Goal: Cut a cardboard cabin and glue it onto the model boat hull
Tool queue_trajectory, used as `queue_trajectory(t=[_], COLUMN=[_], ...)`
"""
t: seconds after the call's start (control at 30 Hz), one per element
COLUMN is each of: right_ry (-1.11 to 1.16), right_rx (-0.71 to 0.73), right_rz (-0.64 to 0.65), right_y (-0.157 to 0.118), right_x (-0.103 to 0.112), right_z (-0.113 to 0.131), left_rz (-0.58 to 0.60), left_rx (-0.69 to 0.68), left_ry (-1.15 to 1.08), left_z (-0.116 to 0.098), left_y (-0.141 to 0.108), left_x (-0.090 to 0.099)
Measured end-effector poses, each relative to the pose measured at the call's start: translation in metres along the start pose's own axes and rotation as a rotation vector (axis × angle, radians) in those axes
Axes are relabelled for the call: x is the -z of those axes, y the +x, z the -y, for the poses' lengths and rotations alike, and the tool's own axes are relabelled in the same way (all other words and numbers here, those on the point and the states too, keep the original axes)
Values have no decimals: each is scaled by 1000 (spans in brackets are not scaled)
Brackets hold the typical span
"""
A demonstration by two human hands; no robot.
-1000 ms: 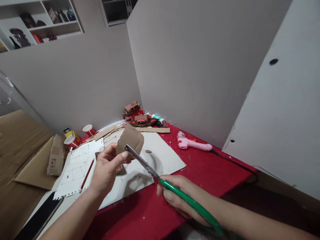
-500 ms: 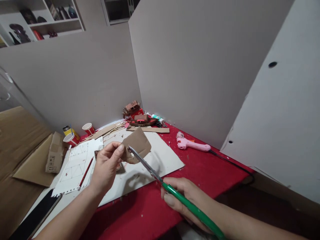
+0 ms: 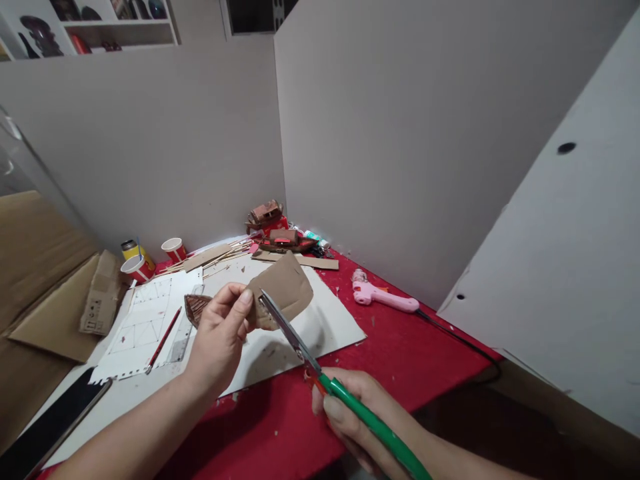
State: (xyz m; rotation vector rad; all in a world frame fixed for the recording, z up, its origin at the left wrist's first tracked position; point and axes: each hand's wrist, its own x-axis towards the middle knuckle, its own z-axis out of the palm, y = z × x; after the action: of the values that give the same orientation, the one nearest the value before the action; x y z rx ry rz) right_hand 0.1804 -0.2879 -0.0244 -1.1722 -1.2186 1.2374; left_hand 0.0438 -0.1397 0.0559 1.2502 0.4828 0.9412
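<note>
Between thumb and fingers, my left hand [image 3: 223,333] pinches the left edge of a small brown cardboard piece [image 3: 287,287], held up above the white board [image 3: 330,317]. My right hand [image 3: 355,407] grips green-handled scissors [image 3: 293,333], whose blades point up and left over the cardboard. The blade tips are at the cardboard beside my left fingertips; whether they pass through it I cannot tell. Behind my left hand lies a brown boat-shaped piece [image 3: 196,308], partly hidden.
A pink glue gun [image 3: 385,295] with a black cord lies on the red cloth [image 3: 420,353]. Model boats [image 3: 283,240] and thin sticks stand at the back. Left are a drawing sheet [image 3: 145,320], a pencil [image 3: 164,340], paper cups [image 3: 137,268] and a cardboard box [image 3: 40,267].
The cardboard has turned slightly and shifted a little right. The scissors have moved slightly left and their handles lower, blades still at the cardboard. The whole view has shifted a little.
</note>
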Motion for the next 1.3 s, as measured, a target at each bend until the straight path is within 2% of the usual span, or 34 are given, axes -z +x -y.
queue_trajectory(t=[0.17, 0.43, 0.67, 0.9, 1.1, 1.3], right_ry=[10, 4, 21, 7, 45, 21], right_rx=[-14, 19, 47, -70, -36, -25], right_rz=[4, -20, 17, -27, -38, -66], right_y=[-2, -4, -8, -21, -27, -26], right_x=[-5, -3, -3, -6, -12, -13], right_z=[1, -2, -5, -21, -11, -13], left_rz=[23, 15, 34, 9, -25, -28], left_rx=[15, -8, -49, -54, -77, -46], left_ry=[-63, 18, 34, -14, -21, -50], left_z=[0, -7, -7, -9, -10, -7], left_y=[-1, 1, -1, -5, -5, -4], left_x=[0, 2, 1, -4, -4, -3])
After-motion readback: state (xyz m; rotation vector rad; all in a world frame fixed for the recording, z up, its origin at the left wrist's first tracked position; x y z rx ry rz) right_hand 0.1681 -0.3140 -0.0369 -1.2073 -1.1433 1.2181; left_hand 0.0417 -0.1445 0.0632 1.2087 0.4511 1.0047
